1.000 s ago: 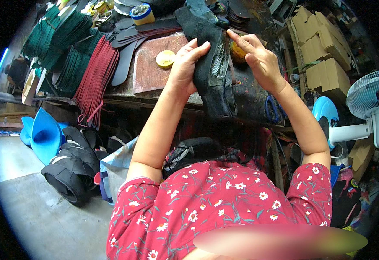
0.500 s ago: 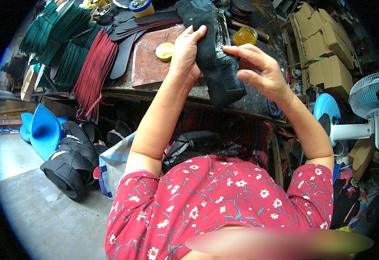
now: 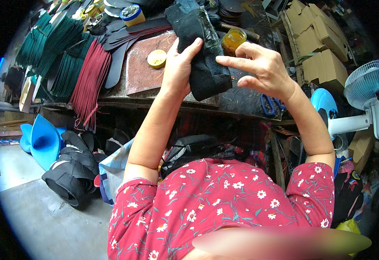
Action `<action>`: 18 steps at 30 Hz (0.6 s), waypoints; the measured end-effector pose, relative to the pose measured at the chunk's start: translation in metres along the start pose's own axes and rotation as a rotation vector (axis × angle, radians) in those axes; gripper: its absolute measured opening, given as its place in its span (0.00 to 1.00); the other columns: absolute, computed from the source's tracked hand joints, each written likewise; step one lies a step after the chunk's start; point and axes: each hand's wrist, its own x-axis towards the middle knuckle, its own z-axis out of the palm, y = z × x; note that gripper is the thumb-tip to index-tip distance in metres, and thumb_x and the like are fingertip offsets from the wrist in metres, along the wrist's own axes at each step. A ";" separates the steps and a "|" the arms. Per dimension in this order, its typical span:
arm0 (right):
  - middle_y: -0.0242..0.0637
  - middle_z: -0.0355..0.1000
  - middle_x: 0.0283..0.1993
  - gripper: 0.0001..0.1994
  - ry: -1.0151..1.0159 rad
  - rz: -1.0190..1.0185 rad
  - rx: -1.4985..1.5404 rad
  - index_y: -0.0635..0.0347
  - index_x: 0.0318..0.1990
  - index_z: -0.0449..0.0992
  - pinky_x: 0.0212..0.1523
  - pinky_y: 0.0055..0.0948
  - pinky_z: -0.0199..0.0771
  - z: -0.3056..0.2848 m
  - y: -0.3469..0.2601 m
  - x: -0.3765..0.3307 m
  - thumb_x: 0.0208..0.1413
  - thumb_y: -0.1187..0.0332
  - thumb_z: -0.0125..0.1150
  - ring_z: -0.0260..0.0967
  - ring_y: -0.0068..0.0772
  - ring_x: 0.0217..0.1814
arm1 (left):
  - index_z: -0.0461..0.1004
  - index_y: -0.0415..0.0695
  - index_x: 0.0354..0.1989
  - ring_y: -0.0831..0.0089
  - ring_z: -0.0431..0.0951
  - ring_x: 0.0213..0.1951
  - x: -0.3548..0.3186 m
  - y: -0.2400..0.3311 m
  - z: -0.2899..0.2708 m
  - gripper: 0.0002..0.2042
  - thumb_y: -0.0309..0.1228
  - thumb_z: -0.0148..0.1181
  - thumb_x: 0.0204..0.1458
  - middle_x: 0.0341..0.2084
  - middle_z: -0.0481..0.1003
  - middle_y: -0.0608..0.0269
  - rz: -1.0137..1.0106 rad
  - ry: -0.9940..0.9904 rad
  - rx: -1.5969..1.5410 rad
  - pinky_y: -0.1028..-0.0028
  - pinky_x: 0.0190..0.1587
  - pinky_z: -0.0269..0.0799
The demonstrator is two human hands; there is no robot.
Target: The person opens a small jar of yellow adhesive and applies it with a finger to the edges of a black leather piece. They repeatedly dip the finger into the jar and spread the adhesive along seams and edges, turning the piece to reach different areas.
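My left hand (image 3: 181, 65) grips a folded piece of black, felt-like cloth (image 3: 206, 80) by its left side, thumb on top. A shiny, wet-looking smear runs along the cloth's right edge. My right hand (image 3: 265, 69) holds nothing. Its index finger reaches out to that edge, with the tip at or just beside it, and the thumb stays apart below. Behind the right fingers stands an open glass jar (image 3: 233, 41) of amber, glue-like liquid. A round yellow lid (image 3: 157, 58) lies left of my left hand on a reddish-brown board (image 3: 139, 82).
Bundles of green strips (image 3: 70, 60) and red strips (image 3: 92, 78) hang over the bench's left edge near dark sole-shaped pieces (image 3: 122, 65). Blue-handled scissors (image 3: 268, 105) lie at the front right. Cardboard boxes (image 3: 323, 67) and a fan (image 3: 365, 89) stand to the right.
The black cloth has tilted and come slightly nearer and left with my left hand. My right index finger has slid lower along its edge, and the scissors show more fully.
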 end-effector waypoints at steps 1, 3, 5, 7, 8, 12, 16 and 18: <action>0.35 0.72 0.37 0.24 0.018 -0.014 0.001 0.40 0.53 0.79 0.39 0.33 0.75 -0.002 0.009 -0.001 0.57 0.40 0.52 0.73 0.39 0.39 | 0.69 0.38 0.55 0.67 0.81 0.42 0.001 0.001 -0.001 0.18 0.30 0.59 0.59 0.44 0.77 0.56 -0.028 0.005 0.033 0.67 0.46 0.80; 0.33 0.74 0.39 0.17 0.020 0.056 -0.126 0.43 0.46 0.82 0.41 0.34 0.76 -0.007 0.033 -0.003 0.56 0.48 0.59 0.74 0.37 0.42 | 0.71 0.36 0.53 0.66 0.81 0.41 0.000 0.006 -0.002 0.16 0.29 0.58 0.59 0.43 0.78 0.56 0.007 0.013 0.037 0.67 0.46 0.80; 0.30 0.73 0.45 0.11 -0.009 0.217 -0.316 0.41 0.45 0.83 0.46 0.34 0.76 0.000 0.061 -0.002 0.53 0.62 0.62 0.72 0.35 0.47 | 0.73 0.34 0.49 0.67 0.81 0.39 -0.003 0.010 -0.002 0.14 0.29 0.58 0.59 0.40 0.79 0.56 -0.024 0.049 -0.016 0.66 0.45 0.80; 0.28 0.72 0.49 0.15 -0.053 0.296 -0.422 0.39 0.46 0.82 0.49 0.34 0.76 0.014 0.084 -0.002 0.53 0.71 0.59 0.70 0.34 0.51 | 0.73 0.34 0.50 0.67 0.81 0.39 -0.005 0.012 -0.001 0.14 0.29 0.59 0.58 0.40 0.79 0.57 -0.090 0.027 -0.129 0.66 0.45 0.80; 0.27 0.72 0.50 0.16 -0.051 0.295 -0.446 0.37 0.46 0.82 0.51 0.34 0.76 0.022 0.092 -0.001 0.53 0.73 0.58 0.70 0.34 0.52 | 0.73 0.34 0.50 0.67 0.81 0.39 -0.006 0.013 0.000 0.14 0.29 0.59 0.58 0.39 0.79 0.57 -0.098 -0.030 -0.211 0.66 0.44 0.80; 0.26 0.71 0.53 0.20 -0.138 0.279 -0.526 0.34 0.45 0.83 0.53 0.33 0.75 0.045 0.102 0.005 0.53 0.77 0.55 0.69 0.34 0.54 | 0.71 0.38 0.52 0.66 0.81 0.42 -0.002 0.008 -0.002 0.15 0.29 0.57 0.59 0.42 0.79 0.56 -0.058 0.025 -0.014 0.65 0.46 0.80; 0.22 0.73 0.49 0.15 -0.096 0.279 -0.498 0.31 0.38 0.84 0.47 0.35 0.73 0.038 0.101 0.012 0.51 0.71 0.56 0.69 0.32 0.52 | 0.71 0.37 0.53 0.69 0.81 0.38 0.004 0.002 -0.008 0.16 0.28 0.58 0.58 0.40 0.79 0.58 -0.089 0.044 0.004 0.69 0.44 0.79; 0.26 0.73 0.51 0.16 0.143 0.266 -0.441 0.41 0.38 0.82 0.53 0.37 0.73 0.029 0.101 0.009 0.50 0.77 0.54 0.69 0.35 0.55 | 0.72 0.37 0.53 0.69 0.81 0.37 0.004 0.001 -0.010 0.15 0.28 0.58 0.58 0.40 0.79 0.59 -0.060 0.028 0.019 0.69 0.43 0.79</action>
